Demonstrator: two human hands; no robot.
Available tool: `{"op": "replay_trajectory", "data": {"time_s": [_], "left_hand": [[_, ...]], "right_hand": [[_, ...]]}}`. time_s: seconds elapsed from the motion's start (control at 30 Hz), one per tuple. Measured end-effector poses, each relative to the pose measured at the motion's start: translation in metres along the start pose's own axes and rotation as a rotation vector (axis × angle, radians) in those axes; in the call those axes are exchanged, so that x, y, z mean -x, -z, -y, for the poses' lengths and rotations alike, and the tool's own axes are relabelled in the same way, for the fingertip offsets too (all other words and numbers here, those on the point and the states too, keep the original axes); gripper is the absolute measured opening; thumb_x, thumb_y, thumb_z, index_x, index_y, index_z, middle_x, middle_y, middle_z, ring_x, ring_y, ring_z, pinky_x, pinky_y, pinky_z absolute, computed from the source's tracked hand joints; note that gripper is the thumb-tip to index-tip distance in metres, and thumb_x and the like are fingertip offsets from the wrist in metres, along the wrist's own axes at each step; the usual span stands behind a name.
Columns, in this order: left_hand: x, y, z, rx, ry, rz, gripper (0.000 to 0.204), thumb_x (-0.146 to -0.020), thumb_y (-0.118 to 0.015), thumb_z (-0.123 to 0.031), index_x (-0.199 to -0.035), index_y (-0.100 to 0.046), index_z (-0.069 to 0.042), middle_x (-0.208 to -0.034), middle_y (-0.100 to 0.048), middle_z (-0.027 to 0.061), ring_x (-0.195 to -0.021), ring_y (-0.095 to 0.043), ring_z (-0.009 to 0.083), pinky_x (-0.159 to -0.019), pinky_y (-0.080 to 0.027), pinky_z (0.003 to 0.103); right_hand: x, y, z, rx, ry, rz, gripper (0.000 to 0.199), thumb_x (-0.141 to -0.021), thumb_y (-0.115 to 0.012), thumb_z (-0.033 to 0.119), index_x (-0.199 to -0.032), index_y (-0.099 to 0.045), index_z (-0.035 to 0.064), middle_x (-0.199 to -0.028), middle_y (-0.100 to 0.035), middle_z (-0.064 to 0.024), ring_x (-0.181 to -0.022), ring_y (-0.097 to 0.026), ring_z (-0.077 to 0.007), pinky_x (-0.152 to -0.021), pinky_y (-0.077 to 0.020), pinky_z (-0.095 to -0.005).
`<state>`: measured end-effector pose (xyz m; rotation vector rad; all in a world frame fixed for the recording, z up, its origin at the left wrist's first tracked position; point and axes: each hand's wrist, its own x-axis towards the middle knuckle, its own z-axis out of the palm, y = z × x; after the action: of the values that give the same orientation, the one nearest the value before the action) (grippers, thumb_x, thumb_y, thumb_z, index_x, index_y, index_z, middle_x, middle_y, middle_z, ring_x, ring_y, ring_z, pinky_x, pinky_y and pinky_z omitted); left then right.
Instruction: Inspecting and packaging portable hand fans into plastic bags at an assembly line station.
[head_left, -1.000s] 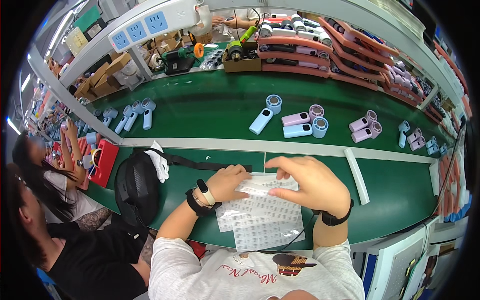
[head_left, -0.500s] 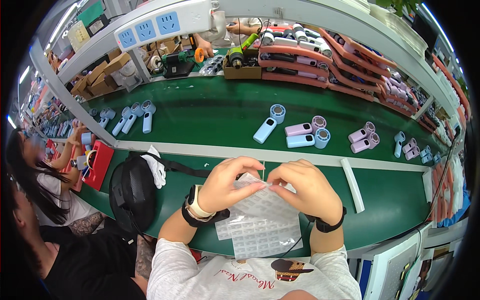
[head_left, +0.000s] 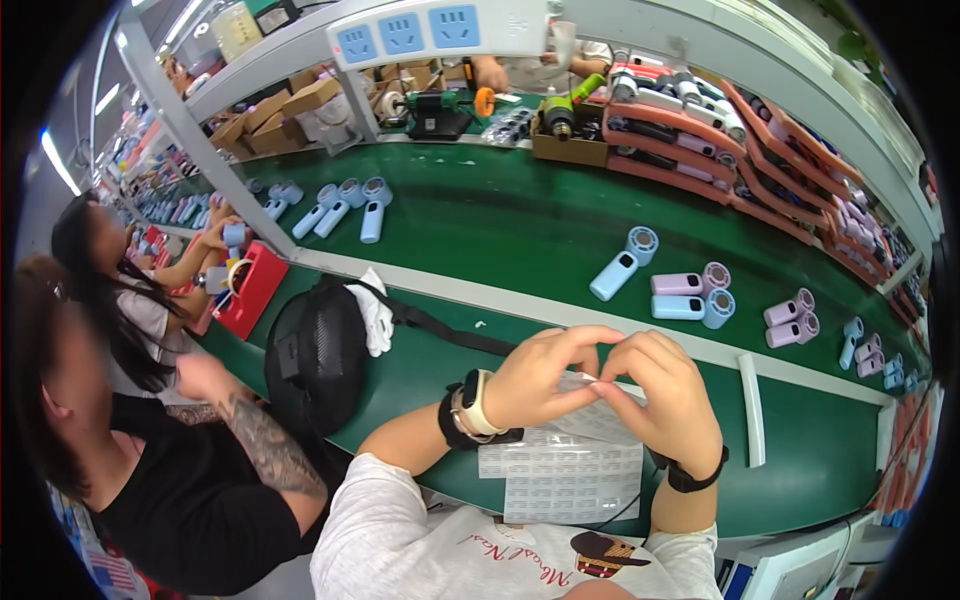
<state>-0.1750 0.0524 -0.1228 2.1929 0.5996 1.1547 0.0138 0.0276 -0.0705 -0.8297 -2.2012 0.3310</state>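
Seen from above, a person's left hand and right hand meet over a green workbench, fingers curled and fingertips pinched together on a small clear piece too tiny to make out. Directly under the hands lies a white sheet of small printed labels, flat on the bench. A black mesh bag sits to the left; pastel handheld fans lie beyond
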Motion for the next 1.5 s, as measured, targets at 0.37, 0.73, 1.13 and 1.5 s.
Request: {"op": "replay_trajectory", "data": {"time_s": [0.37,0.73,1.13,1.5], "left_hand": [[0.008,-0.023,0.007,0.142,0.119,-0.091,0.054,-0.083,-0.067,-0.009,-0.128,-0.037,0.0,-0.067,-0.059,0.0076,-0.057,-0.055,0.0137,-0.058,-0.041,0.027],[0.008,-0.022,0.006,0.051,-0.085,-0.219,0.064,-0.079,-0.072,-0.009,-0.13,-0.035,0.004,-0.06,-0.059,0.0048,-0.052,-0.052,0.0126,-0.054,-0.04,0.026],[0.003,-0.019,0.006,-0.185,-0.326,-0.272,0.066,-0.08,-0.068,-0.01,-0.134,-0.033,0.004,-0.062,-0.053,0.0058,-0.055,-0.051,0.0211,-0.059,-0.042,0.032],[0.012,-0.019,0.008,0.133,-0.079,-0.202,0.056,-0.088,-0.053,0.0,-0.137,-0.025,0.004,-0.065,-0.054,0.0084,-0.054,-0.049,0.0166,-0.054,-0.037,0.028]], "right_hand": [[-0.001,-0.001,0.001,0.104,-0.024,-0.032,0.02,-0.068,-0.071,0.002,-0.078,-0.054,0.0018,-0.082,-0.055,-0.0095,-0.075,-0.052,-0.0285,-0.065,-0.0417,-0.0351],[0.0,0.012,-0.002,-0.081,-0.145,-0.142,0.016,-0.071,-0.07,0.003,-0.08,-0.056,0.0008,-0.075,-0.057,-0.009,-0.068,-0.055,-0.0234,-0.061,-0.0411,-0.0319],[-0.003,0.003,-0.001,-0.052,-0.07,0.036,0.017,-0.069,-0.071,0.001,-0.079,-0.057,0.0008,-0.073,-0.057,-0.008,-0.065,-0.054,-0.021,-0.061,-0.0425,-0.0306],[-0.004,0.001,0.003,-0.138,-0.173,-0.049,0.016,-0.071,-0.068,-0.004,-0.079,-0.054,-0.001,-0.074,-0.055,-0.0081,-0.065,-0.053,-0.0179,-0.059,-0.0425,-0.0268]]}}
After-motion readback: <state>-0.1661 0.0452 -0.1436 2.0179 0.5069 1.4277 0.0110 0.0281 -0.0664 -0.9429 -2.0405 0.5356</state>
